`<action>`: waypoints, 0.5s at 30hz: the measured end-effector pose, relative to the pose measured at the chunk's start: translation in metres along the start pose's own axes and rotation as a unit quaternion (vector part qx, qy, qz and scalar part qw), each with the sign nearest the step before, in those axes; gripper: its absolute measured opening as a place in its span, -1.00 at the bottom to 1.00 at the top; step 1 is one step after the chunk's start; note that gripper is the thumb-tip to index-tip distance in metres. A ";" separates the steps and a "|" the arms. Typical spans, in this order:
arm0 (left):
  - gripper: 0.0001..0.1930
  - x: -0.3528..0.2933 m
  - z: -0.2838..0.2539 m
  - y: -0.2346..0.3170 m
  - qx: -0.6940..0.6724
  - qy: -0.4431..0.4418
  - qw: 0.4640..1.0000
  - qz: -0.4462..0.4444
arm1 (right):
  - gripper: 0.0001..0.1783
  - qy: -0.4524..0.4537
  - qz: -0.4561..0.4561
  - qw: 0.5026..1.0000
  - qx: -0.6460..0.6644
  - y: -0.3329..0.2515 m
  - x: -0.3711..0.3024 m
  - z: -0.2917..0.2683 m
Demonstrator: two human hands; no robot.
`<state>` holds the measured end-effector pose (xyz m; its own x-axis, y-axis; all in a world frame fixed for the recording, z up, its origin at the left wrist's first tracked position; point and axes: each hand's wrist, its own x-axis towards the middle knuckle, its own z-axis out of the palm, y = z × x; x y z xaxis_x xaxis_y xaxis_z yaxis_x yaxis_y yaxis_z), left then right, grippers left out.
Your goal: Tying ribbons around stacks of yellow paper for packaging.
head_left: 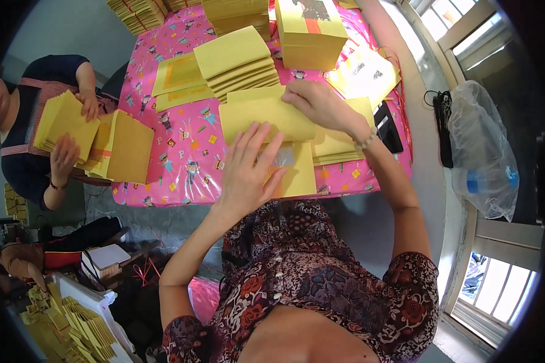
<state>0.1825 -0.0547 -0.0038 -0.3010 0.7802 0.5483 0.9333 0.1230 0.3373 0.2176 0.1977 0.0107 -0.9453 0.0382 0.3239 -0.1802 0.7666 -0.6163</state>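
Note:
In front of me a yellow paper sheet [260, 112] is partly folded over. Its lower part, with a silvery patch [283, 156], lies near the table's front edge. My left hand [242, 172] rests on the paper with its fingers spread out. At the sheet's upper right edge, my right hand [318, 104] is closed, its fingers curled against the paper. Beneath my right wrist lies a pile of yellow sheets [342, 145]. Just beyond the sheet stands a stack of folded yellow papers [236, 57].
A pink patterned cloth [191, 145] covers the table. Tall yellow paper stacks [312, 42] stand at the back. At the right edge lies a black phone [389, 128]. On the left, another person [39, 133] handles yellow papers. A clear plastic bag [484, 151] hangs by the window.

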 end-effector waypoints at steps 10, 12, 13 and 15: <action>-0.24 0.018 0.033 -0.042 0.055 -0.143 0.987 -0.042 | -0.73 -0.040 0.024 0.990 -0.131 0.040 0.036 0.018; -0.26 0.020 0.035 -0.045 0.049 -0.149 0.987 -0.046 | -0.76 -0.025 0.010 0.990 -0.138 0.041 0.039 0.020; -0.26 0.021 0.034 -0.045 0.049 -0.149 0.987 -0.047 | -0.74 -0.042 0.019 0.990 -0.137 0.039 0.042 0.021; -0.27 0.023 0.034 -0.046 0.048 -0.149 0.986 -0.048 | -0.72 -0.058 0.028 0.989 -0.135 0.036 0.049 0.026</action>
<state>0.1397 -0.0216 -0.0331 -0.3305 0.9065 0.2627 0.9221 0.2508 0.2947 0.1578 0.2106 -0.0139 -0.9796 0.0236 0.1994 -0.0620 0.9090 -0.4122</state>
